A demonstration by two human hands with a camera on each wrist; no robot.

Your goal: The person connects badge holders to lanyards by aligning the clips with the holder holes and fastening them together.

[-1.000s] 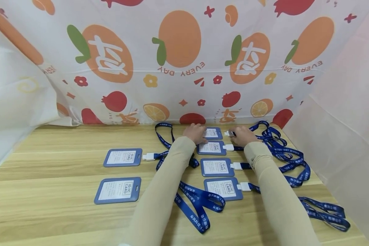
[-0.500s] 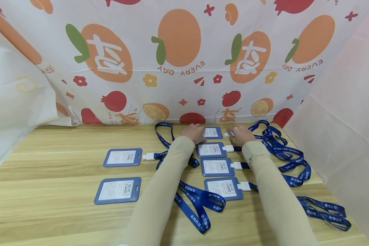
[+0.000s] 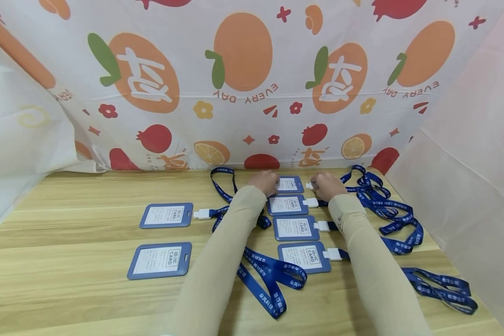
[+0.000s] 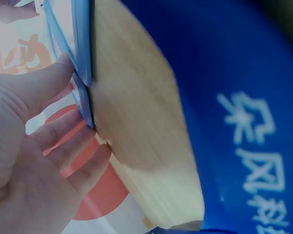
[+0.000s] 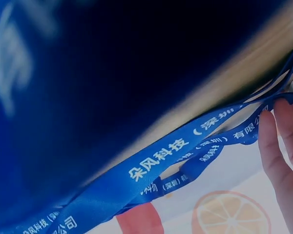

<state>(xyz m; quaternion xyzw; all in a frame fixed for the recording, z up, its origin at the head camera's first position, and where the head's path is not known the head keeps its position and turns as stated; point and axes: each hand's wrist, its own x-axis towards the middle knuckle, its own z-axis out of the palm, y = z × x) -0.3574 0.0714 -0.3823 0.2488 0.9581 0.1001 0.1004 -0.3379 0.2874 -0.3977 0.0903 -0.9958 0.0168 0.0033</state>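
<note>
At the back of the table lies a blue badge holder (image 3: 289, 184) with a white ID card in it. My left hand (image 3: 263, 182) holds its left end; in the left wrist view the thumb and fingers of that hand (image 4: 39, 131) meet the holder's edges. Just right of this holder, across a narrow gap, is a white lanyard clip (image 3: 308, 185). My right hand (image 3: 327, 185) grips that clip, its fingertips partly hidden. In the right wrist view, the fingers (image 5: 271, 141) touch the blue lanyard (image 5: 171, 151). Directly in front lies a second badge holder (image 3: 287, 204), its clip (image 3: 311, 203) attached.
Two more holders, a middle one (image 3: 294, 227) and a front one (image 3: 304, 256), continue the column. Tangled lanyards (image 3: 378, 200) lie at the right. On the left are an upper holder (image 3: 165, 215) and a lower holder (image 3: 159, 260). Another lanyard (image 3: 273, 280) lies between the forearms.
The back badge holder has shifted slightly toward me with my left hand. My right hand has moved slightly left with the clip. The second holder moved a little nearer earlier.
</note>
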